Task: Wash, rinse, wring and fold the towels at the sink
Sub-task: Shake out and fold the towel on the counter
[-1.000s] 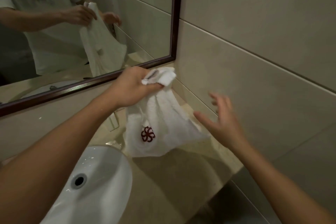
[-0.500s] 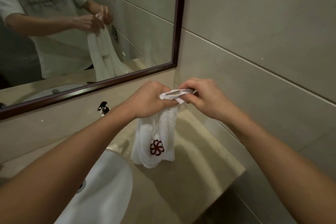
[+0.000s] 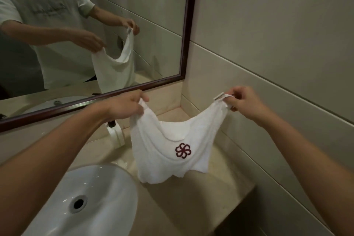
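Observation:
A white towel (image 3: 168,161) with a dark red flower emblem hangs spread in the air above the beige counter, right of the sink. My left hand (image 3: 125,106) pinches its top left corner. My right hand (image 3: 244,100) pinches the top right corner, where a small label sticks out. The upper edge sags between both hands and the lower edge hangs just above the counter. The white sink (image 3: 107,188) with its dark drain lies at the lower left.
A white soap dispenser (image 3: 116,135) with a black pump stands on the counter (image 3: 191,203) behind the towel's left side. A dark-framed mirror (image 3: 184,25) covers the back wall. A tiled wall runs along the right. The counter's front edge drops away at the lower right.
My hands, which held the bunched towel's top together, have moved apart. The towel has opened out flat between them, with its emblem facing me.

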`<action>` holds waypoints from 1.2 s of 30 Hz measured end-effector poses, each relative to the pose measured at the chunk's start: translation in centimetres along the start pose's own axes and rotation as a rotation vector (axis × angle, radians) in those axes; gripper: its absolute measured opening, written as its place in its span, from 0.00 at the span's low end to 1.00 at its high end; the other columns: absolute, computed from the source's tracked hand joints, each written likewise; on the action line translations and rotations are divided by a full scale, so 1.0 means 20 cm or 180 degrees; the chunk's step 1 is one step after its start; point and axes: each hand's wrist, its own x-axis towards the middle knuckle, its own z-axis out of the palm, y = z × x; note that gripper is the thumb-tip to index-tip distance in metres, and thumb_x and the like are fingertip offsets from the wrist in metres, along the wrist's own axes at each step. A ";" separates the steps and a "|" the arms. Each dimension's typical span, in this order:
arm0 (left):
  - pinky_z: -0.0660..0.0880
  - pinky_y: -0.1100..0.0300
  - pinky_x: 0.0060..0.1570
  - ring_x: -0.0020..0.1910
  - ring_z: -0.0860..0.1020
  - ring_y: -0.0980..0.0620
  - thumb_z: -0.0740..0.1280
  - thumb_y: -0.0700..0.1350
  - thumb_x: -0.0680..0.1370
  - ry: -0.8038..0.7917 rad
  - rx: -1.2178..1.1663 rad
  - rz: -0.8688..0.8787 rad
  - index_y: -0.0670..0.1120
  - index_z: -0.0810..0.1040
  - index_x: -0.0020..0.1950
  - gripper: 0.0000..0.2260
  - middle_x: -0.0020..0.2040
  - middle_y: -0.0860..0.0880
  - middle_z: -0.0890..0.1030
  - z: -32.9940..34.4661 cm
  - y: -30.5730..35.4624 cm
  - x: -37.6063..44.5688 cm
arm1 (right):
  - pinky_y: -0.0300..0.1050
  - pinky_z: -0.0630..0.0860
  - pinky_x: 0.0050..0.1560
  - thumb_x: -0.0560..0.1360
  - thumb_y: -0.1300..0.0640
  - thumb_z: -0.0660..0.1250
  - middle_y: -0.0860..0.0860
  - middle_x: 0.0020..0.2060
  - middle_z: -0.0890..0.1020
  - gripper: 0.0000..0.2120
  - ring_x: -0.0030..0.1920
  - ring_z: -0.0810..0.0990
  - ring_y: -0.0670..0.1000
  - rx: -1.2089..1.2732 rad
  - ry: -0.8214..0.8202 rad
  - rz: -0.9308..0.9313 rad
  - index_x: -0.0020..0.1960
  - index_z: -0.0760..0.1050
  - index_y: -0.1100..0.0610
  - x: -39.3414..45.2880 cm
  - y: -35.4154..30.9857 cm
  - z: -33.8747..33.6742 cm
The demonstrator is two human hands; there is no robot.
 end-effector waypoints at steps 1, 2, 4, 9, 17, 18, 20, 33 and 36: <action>0.72 0.55 0.48 0.51 0.75 0.50 0.66 0.38 0.78 0.0270 0.0111 -0.0022 0.50 0.75 0.59 0.12 0.48 0.51 0.75 -0.01 -0.04 0.01 | 0.53 0.78 0.44 0.78 0.63 0.68 0.58 0.36 0.80 0.08 0.37 0.78 0.54 0.0219 0.0114 0.0113 0.40 0.78 0.56 -0.01 0.02 -0.01; 0.73 0.55 0.48 0.50 0.77 0.48 0.68 0.38 0.77 0.0554 0.0200 -0.0034 0.48 0.78 0.56 0.10 0.47 0.49 0.78 -0.02 -0.08 0.02 | 0.52 0.77 0.44 0.78 0.63 0.68 0.58 0.36 0.79 0.09 0.38 0.77 0.54 0.0384 0.0214 0.0185 0.39 0.78 0.56 -0.01 0.03 -0.02; 0.73 0.56 0.45 0.49 0.79 0.47 0.72 0.39 0.74 0.1106 0.0309 -0.0039 0.45 0.83 0.52 0.07 0.47 0.46 0.82 -0.02 -0.14 0.03 | 0.52 0.77 0.44 0.77 0.64 0.68 0.58 0.37 0.79 0.09 0.38 0.77 0.54 0.0503 0.0383 0.0237 0.40 0.78 0.55 -0.03 0.04 -0.05; 0.73 0.54 0.45 0.46 0.79 0.45 0.76 0.45 0.72 0.1993 0.0590 -0.0059 0.46 0.85 0.49 0.08 0.43 0.45 0.83 -0.12 -0.24 -0.01 | 0.45 0.74 0.38 0.77 0.64 0.69 0.56 0.35 0.78 0.07 0.32 0.76 0.46 0.0566 0.0765 0.0319 0.41 0.78 0.56 -0.08 0.07 -0.18; 0.73 0.53 0.39 0.41 0.78 0.42 0.70 0.60 0.73 0.2325 0.1344 -0.0099 0.53 0.79 0.37 0.12 0.37 0.47 0.80 -0.19 -0.23 -0.04 | 0.42 0.69 0.31 0.78 0.61 0.65 0.53 0.33 0.79 0.06 0.30 0.75 0.48 -0.0364 0.1390 0.0176 0.47 0.81 0.57 -0.19 0.04 -0.32; 0.73 0.53 0.39 0.40 0.78 0.43 0.71 0.59 0.73 0.2286 0.1162 -0.0084 0.53 0.81 0.38 0.11 0.36 0.47 0.80 -0.18 -0.22 -0.05 | 0.40 0.71 0.29 0.79 0.62 0.64 0.54 0.32 0.79 0.06 0.26 0.76 0.44 -0.0281 0.1430 0.0208 0.47 0.80 0.58 -0.20 0.03 -0.33; 0.74 0.54 0.38 0.40 0.79 0.47 0.73 0.56 0.73 0.2193 0.0441 -0.0027 0.50 0.84 0.43 0.10 0.38 0.48 0.82 -0.19 -0.22 -0.05 | 0.37 0.75 0.27 0.80 0.64 0.63 0.55 0.33 0.80 0.06 0.24 0.78 0.42 0.0202 0.1388 0.0280 0.49 0.79 0.61 -0.23 0.02 -0.34; 0.80 0.52 0.44 0.42 0.79 0.48 0.69 0.55 0.75 0.2439 -0.2436 -0.0439 0.47 0.75 0.42 0.12 0.47 0.44 0.80 0.00 -0.10 0.08 | 0.40 0.67 0.34 0.65 0.63 0.61 0.55 0.33 0.75 0.19 0.34 0.70 0.48 0.2014 -0.0425 -0.0373 0.50 0.72 0.77 -0.43 -0.35 -0.36; 0.78 0.49 0.53 0.50 0.78 0.44 0.73 0.51 0.73 0.2870 -0.1841 -0.0651 0.48 0.74 0.43 0.11 0.49 0.46 0.79 0.09 -0.01 0.14 | 0.40 0.66 0.34 0.58 0.55 0.65 0.61 0.42 0.70 0.32 0.39 0.65 0.57 0.1855 -0.1049 -0.0654 0.51 0.68 0.80 -0.47 -0.51 -0.26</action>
